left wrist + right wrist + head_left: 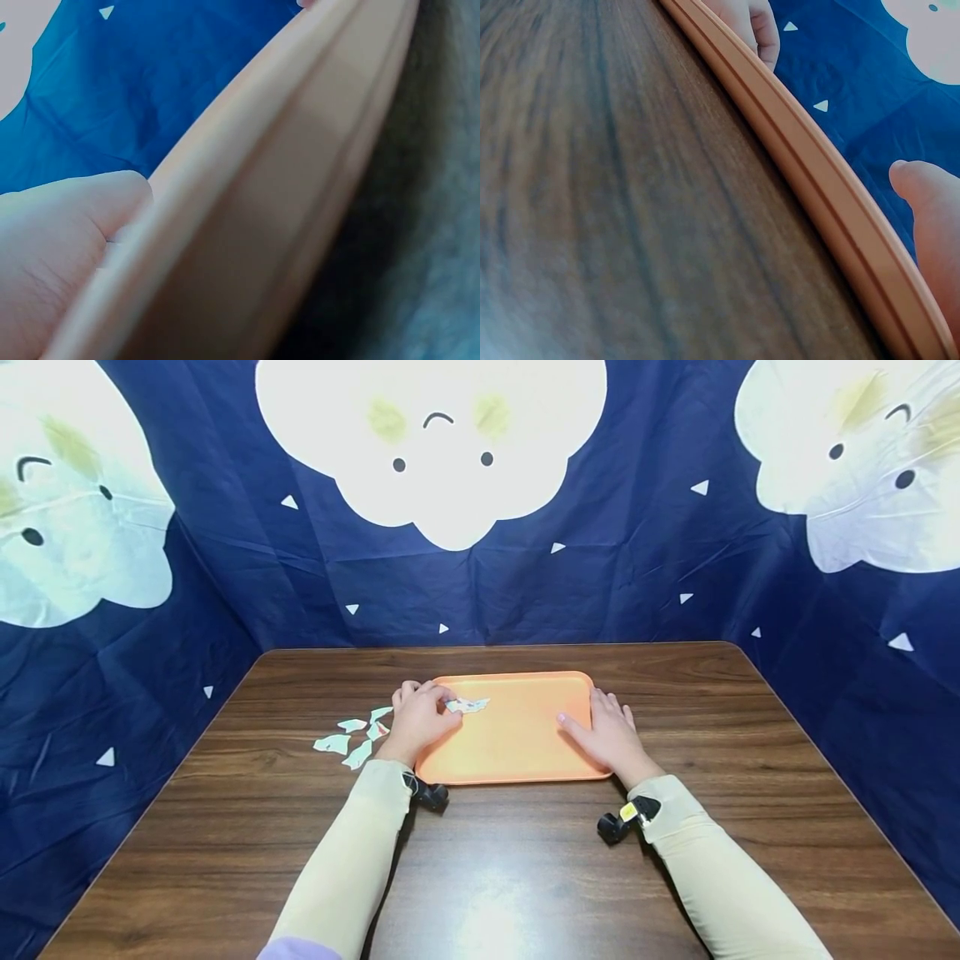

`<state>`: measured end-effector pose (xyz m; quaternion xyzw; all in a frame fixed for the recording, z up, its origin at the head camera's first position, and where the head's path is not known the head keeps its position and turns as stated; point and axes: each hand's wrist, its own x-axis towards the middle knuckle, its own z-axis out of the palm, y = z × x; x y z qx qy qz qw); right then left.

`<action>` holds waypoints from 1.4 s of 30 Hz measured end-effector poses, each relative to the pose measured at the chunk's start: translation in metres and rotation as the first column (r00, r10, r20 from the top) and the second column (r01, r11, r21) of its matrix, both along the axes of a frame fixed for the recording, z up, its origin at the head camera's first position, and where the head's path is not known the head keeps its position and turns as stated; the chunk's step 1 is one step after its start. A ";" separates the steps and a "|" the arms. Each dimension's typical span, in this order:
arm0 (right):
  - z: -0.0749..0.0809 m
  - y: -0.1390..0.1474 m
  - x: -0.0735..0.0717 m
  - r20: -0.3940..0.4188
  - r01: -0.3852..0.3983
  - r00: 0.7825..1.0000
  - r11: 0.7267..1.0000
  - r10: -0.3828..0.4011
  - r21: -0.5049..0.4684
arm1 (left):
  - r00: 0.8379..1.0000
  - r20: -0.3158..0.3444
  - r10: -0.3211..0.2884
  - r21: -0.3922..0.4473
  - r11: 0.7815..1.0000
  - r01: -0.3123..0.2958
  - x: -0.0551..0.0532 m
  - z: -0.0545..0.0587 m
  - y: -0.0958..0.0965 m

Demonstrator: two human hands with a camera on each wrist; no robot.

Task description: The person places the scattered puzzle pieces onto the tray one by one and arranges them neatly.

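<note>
- Tray (517, 747), one: orange, shallow, rounded corners, raised rim; flat on the table, between the two hands.
- Paper scraps on the tray (472, 705): small, white with coloured marks, grouped near the upper left corner, at the left hand's thumb and forefinger; exact count unclear.
- Loose paper scraps (332, 743), five in sight: pale, irregular, pointed; on the table just left of the left hand, one with a red mark.
- Left hand (420, 718): over the tray's left edge, fingers bent, thumb and forefinger at the left end of the scraps; whether they pinch one or merely touch it cannot be told.
- Right hand (609, 731): at the tray's right edge, thumb spread away over the inside, fingers loosely extended along the outside; no scrap held.
- Sleeves (341, 852), two: pale cream, one per forearm.
- Wrist cameras (615, 828), two: black, one strapped at each wrist.
- Table (247, 852): brown wood grain, glare near the front.
- Backdrop cloth (517, 593): dark blue, printed with white clouds and small triangles.
</note>
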<state>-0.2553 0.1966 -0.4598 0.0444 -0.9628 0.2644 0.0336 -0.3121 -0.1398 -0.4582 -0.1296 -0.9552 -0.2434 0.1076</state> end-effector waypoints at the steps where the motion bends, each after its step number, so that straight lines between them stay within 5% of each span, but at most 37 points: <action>1: 0.000 0.000 0.000 -0.001 0.000 1.000 1.000 0.000 0.001 | 1.000 0.001 -0.002 0.005 1.000 0.002 0.000 0.000 0.000; 13: 0.000 -0.002 0.000 0.021 0.002 1.000 1.000 -0.001 -0.009 | 0.999 -0.041 -0.007 0.076 0.997 0.010 0.000 0.009 -0.005; 23: -0.001 -0.002 0.002 0.007 -0.001 1.000 1.000 0.001 0.000 | 0.998 -0.067 -0.020 0.147 0.989 0.030 0.005 0.028 -0.013; 42: 0.001 0.000 0.001 0.000 -0.008 1.000 1.000 0.008 -0.012 | 0.995 -0.089 0.041 0.235 0.972 -0.019 0.018 0.049 -0.071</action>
